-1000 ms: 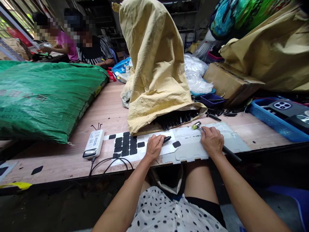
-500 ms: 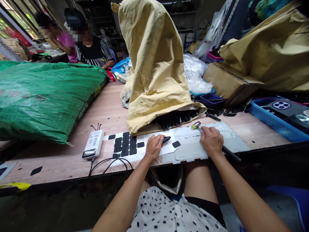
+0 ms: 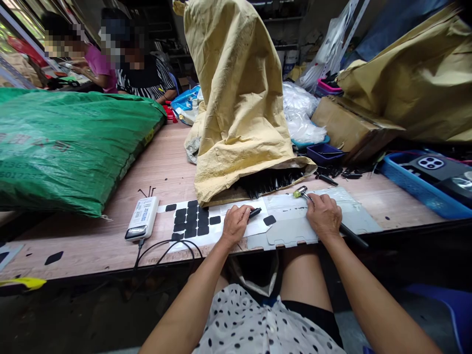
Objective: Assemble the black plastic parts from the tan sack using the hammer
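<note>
My left hand (image 3: 236, 223) is closed on a small black tube-shaped part (image 3: 255, 212), whose end sticks out past the fingers over a white sheet (image 3: 239, 238). My right hand (image 3: 324, 215) grips a small hammer (image 3: 354, 235). Its metal head with a yellow-green tip (image 3: 299, 192) points away to the left, and the black handle runs out toward the table edge. Several black rounded-square pads (image 3: 191, 216) lie on the sheet left of my left hand; one loose pad (image 3: 269, 221) lies between my hands. A grey flat board (image 3: 354, 211) is under my right hand.
A tan sack (image 3: 236, 98) stands ahead, its mouth showing several black parts (image 3: 261, 183). A green sack (image 3: 73, 147) and white power bank (image 3: 143, 219) with a cable are left; a blue basket (image 3: 416, 191) and cardboard box (image 3: 350, 123) right. Two people sit beyond.
Both hands keep their places, with the hammer and black part still held. The view shifts slightly. One person at the back left has moved an arm a little.
</note>
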Demonstrator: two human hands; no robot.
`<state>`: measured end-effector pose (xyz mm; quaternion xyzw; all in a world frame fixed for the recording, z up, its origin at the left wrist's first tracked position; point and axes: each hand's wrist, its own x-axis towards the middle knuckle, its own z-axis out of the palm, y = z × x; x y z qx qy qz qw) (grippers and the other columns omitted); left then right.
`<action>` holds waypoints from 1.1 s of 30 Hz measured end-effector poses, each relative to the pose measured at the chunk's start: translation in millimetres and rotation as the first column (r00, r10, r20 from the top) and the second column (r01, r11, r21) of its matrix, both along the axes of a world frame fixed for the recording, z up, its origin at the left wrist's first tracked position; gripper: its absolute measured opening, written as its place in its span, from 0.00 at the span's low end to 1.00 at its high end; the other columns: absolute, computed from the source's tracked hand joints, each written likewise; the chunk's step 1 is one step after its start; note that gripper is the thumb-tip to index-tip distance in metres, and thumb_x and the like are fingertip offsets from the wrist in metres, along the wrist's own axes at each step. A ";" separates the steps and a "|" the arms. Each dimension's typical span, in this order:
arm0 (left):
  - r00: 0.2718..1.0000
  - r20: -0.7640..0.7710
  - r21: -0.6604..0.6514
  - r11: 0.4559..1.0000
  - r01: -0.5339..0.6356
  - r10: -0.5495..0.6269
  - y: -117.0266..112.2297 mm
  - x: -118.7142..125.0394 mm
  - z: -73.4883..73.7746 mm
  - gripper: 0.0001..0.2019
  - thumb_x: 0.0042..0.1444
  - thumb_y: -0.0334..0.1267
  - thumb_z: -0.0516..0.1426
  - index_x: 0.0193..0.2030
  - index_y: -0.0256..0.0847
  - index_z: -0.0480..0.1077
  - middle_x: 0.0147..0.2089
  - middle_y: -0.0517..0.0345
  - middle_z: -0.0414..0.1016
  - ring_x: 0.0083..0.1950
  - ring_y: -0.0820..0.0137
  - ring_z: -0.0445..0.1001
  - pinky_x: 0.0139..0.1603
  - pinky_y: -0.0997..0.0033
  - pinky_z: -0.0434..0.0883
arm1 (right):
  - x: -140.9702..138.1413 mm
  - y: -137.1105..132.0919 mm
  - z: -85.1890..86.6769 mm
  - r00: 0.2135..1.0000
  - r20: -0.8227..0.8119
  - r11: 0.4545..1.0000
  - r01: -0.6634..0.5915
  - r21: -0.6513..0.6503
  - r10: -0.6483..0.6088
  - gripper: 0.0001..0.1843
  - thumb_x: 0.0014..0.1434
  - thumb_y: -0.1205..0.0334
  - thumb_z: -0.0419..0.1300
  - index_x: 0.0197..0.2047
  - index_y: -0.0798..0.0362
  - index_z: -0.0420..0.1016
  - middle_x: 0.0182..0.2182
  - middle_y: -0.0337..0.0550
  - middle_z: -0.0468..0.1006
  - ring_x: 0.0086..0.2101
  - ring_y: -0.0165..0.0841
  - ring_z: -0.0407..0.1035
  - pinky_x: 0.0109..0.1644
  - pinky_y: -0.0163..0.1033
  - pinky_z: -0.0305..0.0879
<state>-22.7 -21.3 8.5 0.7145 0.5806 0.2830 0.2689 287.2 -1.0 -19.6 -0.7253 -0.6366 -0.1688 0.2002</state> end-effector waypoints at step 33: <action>1.000 -0.010 -0.012 1.000 0.002 -0.002 0.5 0.3 1.1 0.19 0.72 0.44 0.44 0.51 0.48 0.76 0.33 0.57 0.75 0.45 0.61 0.70 0.52 0.60 0.63 | 0.7 0.6 0.5 1.000 -0.003 1.000 0.001 -0.002 -0.001 0.14 0.66 0.59 0.56 0.52 0.50 0.77 0.38 0.47 0.72 0.38 0.38 0.59 0.38 0.41 0.44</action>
